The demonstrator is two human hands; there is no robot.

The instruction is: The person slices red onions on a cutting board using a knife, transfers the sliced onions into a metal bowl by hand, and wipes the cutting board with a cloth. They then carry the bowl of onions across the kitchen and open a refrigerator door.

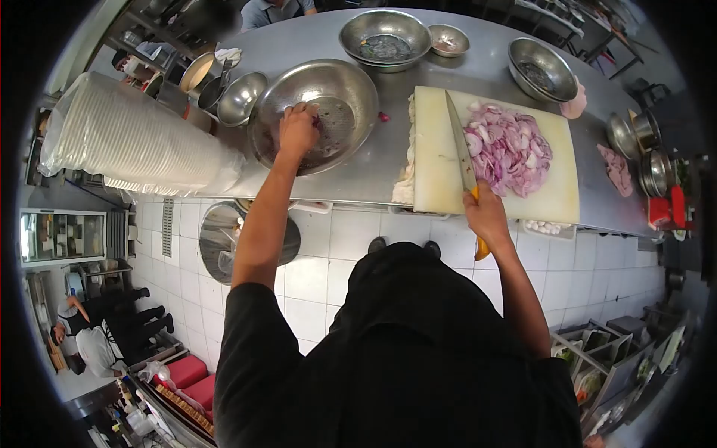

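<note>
Stainless-steel bench (388, 160) runs across a kitchen with a white tiled floor (306, 280). Right grip (484, 209): closed firmly, fingers wrapped around the yellow handle of a large knife (457, 138). The blade points away from the person and lies over the white cutting board (433, 153), along the left edge of the onion pile; the handle's butt projects past the board's near edge.

Left grip (299, 131): lowered into a large steel bowl (360, 89) to the left of the board, fingers bent downward. Purple matter shows beside the fingertips; whether the fingers are pinched on it or merely touching it cannot be determined, as the back of the hand covers the contact.

Sliced onions (511, 149) lie heaped on the right-hand part of the board, purple-edged with pale flesh, cut thin and curved, loosely overlapping. The large bowl holds dark scraps and moisture at its base. One small purple piece (384, 116) lies on the bench between bowl and board. A pale cloth (404, 179) shows along the board's left edge. Further bowls (564, 84) stand toward the bench's far side.
</note>
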